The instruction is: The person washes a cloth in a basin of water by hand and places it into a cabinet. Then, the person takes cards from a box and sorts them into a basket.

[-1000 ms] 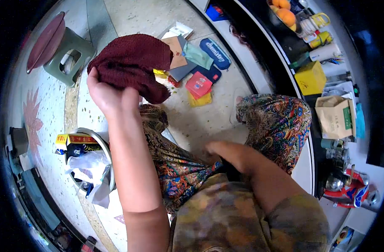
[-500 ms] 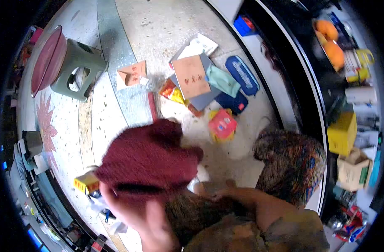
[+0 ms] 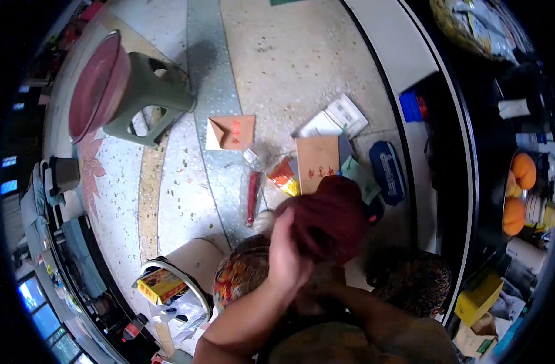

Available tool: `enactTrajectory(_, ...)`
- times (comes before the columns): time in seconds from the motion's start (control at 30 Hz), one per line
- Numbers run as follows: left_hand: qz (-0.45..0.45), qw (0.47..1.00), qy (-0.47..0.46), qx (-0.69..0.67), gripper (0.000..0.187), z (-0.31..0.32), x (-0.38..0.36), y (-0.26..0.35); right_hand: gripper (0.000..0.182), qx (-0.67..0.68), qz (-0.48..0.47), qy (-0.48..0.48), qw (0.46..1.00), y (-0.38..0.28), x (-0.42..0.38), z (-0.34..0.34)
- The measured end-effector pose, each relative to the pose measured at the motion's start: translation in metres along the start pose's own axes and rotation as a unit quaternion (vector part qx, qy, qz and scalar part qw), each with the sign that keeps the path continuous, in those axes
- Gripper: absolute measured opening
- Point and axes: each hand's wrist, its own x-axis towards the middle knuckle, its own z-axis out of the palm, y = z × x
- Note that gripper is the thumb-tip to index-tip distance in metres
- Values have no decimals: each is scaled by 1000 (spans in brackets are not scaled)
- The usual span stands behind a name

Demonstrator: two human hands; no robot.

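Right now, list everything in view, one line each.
knitted cloth: 1, dark red, held over the lap
stool: 1, grey-green, upper left floor
basin: 1, dull pink, against the stool
brown envelope: 1, floor centre
brown booklet: 1, among scattered papers
pouch: 1, blue, right of the papers
bin: 1, pale, lower left, holding a yellow box
oranges: 2, right shelf
left hand: grips the cloth
right hand: hidden under the cloth
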Motion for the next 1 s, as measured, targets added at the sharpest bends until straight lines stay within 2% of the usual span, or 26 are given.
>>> enactTrajectory(0.13,-30,994,-105,-25,45,20,36,21,34,-45,-1,13,999,-1,13,-42)
enactTrajectory(0.23,6,988,-153,-30,45,26,39,32,34,-89,2,28,996,5,18,-52)
enactTrajectory(0.3,67,977,-200,-29,44,26,30,37,34,-118,3,42,992,8,23,-57)
enactTrajectory(0.37,108,971,-208,-45,43,19,11,38,35,-146,1,44,988,12,27,-56)
enactTrajectory(0.47,117,971,-201,-52,41,9,-10,44,35,-186,-22,65,980,17,37,-53)
enactTrajectory(0.5,150,967,-196,-56,40,4,-20,46,35,-201,-32,77,976,21,39,-54)
enactTrajectory(0.53,177,964,-188,-59,39,-2,-28,48,35,-215,-44,94,971,27,42,-55)
enactTrajectory(0.6,170,958,-221,-64,40,-24,-25,55,36,-230,-61,158,958,25,33,-57)
enactTrajectory(0.67,192,959,-197,-63,41,-37,-41,69,39,-200,-56,270,940,-36,-28,-52)
enactTrajectory(0.73,189,957,-202,-89,40,-54,-51,81,39,-151,-115,302,934,-50,-47,-52)
enactTrajectory(0.77,195,957,-196,-93,40,-62,-62,85,40,-121,-95,277,948,-72,-71,-54)
enactTrajectory(0.83,219,956,-173,-87,40,-70,-87,92,38,-71,-114,296,946,-81,-82,-62)
enactTrajectory(0.9,262,954,-119,-80,41,-64,-120,93,36,-44,-139,338,930,-89,-96,-72)
enactTrajectory(0.97,282,948,-122,-83,41,-66,-138,92,32,3,-171,388,906,-83,-105,-82)
enactTrajectory(1.0,280,947,-126,-92,41,-66,-147,90,32,98,-138,387,906,-102,-141,-71)
